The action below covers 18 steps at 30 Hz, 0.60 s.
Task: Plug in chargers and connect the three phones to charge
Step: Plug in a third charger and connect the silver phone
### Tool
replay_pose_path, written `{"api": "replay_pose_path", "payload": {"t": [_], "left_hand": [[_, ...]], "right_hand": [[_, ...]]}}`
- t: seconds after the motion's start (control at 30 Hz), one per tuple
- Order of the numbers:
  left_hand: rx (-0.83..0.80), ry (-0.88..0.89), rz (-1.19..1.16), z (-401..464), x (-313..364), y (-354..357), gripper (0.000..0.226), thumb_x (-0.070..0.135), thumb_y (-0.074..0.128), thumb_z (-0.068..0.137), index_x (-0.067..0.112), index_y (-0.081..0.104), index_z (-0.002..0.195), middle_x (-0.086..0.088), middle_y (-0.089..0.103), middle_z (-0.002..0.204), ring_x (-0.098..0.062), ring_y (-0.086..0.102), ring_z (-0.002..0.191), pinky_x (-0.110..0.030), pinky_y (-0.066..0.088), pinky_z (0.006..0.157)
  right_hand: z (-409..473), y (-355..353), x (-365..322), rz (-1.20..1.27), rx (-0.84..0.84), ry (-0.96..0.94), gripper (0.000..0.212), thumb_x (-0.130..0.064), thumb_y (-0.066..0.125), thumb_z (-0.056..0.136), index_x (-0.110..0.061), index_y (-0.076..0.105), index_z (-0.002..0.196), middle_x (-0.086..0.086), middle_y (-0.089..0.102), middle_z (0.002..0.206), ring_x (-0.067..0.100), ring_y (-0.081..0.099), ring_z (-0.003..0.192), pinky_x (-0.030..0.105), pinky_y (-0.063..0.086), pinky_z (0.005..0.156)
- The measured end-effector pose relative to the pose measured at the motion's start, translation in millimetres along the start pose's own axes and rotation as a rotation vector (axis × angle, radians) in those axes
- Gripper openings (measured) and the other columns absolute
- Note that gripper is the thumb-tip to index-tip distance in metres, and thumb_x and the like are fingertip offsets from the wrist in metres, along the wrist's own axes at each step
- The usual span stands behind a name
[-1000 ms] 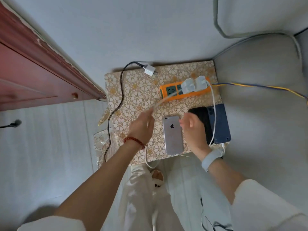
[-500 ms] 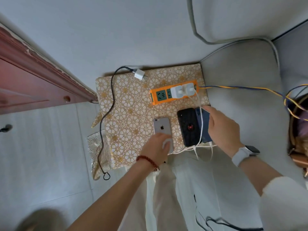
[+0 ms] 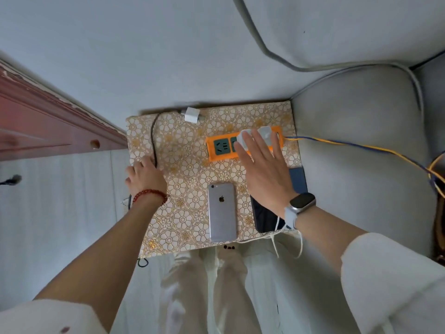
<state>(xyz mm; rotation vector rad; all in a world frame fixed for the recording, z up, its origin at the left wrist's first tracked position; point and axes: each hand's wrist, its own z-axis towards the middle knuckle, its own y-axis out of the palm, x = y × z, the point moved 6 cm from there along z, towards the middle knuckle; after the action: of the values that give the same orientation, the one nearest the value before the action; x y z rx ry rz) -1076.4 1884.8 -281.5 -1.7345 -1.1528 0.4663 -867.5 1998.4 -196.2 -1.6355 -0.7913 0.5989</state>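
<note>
Left hand (image 3: pixel 144 175) at frame centre-left, fingers curled onto thin black cable (image 3: pixel 152 138) on floral-cloth bench (image 3: pixel 183 150); grip unclear. Right hand (image 3: pixel 262 169) spread flat over orange power strip (image 3: pixel 221 148). Loose white charger cube (image 3: pixel 192 115) top centre: trace cable, seat it in free socket, bracing strip. Silver phone (image 3: pixel 222 210) centre, unplugged.

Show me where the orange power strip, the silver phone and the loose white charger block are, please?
orange power strip (image 3: pixel 218 150): head view, on its left green socket.
silver phone (image 3: pixel 222 210): head view, middle of its back.
loose white charger block (image 3: pixel 192 115): head view, centre of its white body.

A home: grey sofa (image 3: pixel 361 141), wooden door (image 3: pixel 48 124), floral-clothed table (image 3: pixel 183 165).
</note>
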Motion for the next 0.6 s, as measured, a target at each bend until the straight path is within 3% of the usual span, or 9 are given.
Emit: {"api": "replay_pose_path", "payload": {"t": [0.13,0.27,0.4,0.43,0.5,0.53,0.6], "left_hand": [[0.035,0.147,-0.209,-19.7,10.1,-2.2,0.027,0.008,0.043,0.091,0.001,0.051,0.115,-0.023,0.05,0.119,-0.039,0.052,0.1,-0.046,0.045,0.083],[0.09,0.461,-0.327,-64.9,23.7,-24.8,0.024,0.0,0.044,0.089,-0.002,0.058,0.108,-0.023,0.055,0.104,-0.034,0.058,0.078,-0.046,0.055,0.066],[0.089,0.713,-0.381,-105.9,26.9,-51.8,0.026,0.012,0.036,0.089,0.006,0.057,0.103,-0.015,0.062,0.091,-0.023,0.059,0.069,-0.031,0.053,0.054],[0.088,0.728,-0.392,-113.0,25.7,-57.9,0.025,0.011,0.035,0.089,0.009,0.055,0.104,-0.013,0.062,0.089,-0.019,0.058,0.07,-0.03,0.052,0.054],[0.117,0.702,-0.436,-122.0,19.4,-70.1,0.025,0.009,0.035,0.088,0.014,0.053,0.104,-0.012,0.062,0.087,-0.011,0.053,0.072,-0.029,0.05,0.056],[0.145,0.673,-0.468,-124.3,13.5,-76.5,0.026,0.008,0.034,0.087,0.015,0.053,0.103,-0.011,0.061,0.086,-0.01,0.052,0.073,-0.028,0.049,0.058],[0.205,0.633,-0.52,-128.1,1.6,-87.1,0.027,0.005,0.035,0.086,0.016,0.054,0.101,-0.01,0.059,0.085,-0.008,0.052,0.073,-0.024,0.047,0.061]], "right_hand": [[5.3,-6.4,1.1,-0.007,0.024,-0.052,0.066,-0.006,0.067,0.071,-0.006,0.042,0.132,0.018,0.044,0.141,0.033,0.034,0.135,0.053,0.008,0.11],[19.1,-14.7,-15.2,0.149,0.018,-0.188,0.078,0.003,0.06,0.074,-0.012,0.022,0.141,0.015,0.031,0.149,0.03,0.024,0.14,0.048,0.01,0.114],[38.7,-14.6,-49.8,0.303,-0.093,-0.346,0.08,0.0,0.055,0.081,-0.022,0.012,0.145,0.014,0.013,0.155,0.032,0.01,0.143,0.055,0.014,0.114],[42.7,-11.4,-58.4,0.34,-0.153,-0.363,0.074,-0.004,0.054,0.083,-0.024,0.017,0.144,0.013,0.009,0.156,0.032,0.007,0.144,0.054,0.011,0.115],[48.7,-6.0,-69.1,0.393,-0.216,-0.359,0.046,-0.013,0.053,0.087,-0.02,0.044,0.131,0.01,0.016,0.155,0.03,0.008,0.143,0.054,0.011,0.116],[50.9,-4.1,-71.2,0.41,-0.21,-0.348,0.03,-0.016,0.052,0.088,-0.016,0.056,0.118,0.01,0.027,0.151,0.03,0.014,0.142,0.053,0.017,0.114],[52.6,-0.6,-68.1,0.443,-0.168,-0.311,0.018,-0.017,0.05,0.089,-0.009,0.061,0.102,0.011,0.047,0.136,0.031,0.034,0.132,0.049,0.035,0.104]]}}
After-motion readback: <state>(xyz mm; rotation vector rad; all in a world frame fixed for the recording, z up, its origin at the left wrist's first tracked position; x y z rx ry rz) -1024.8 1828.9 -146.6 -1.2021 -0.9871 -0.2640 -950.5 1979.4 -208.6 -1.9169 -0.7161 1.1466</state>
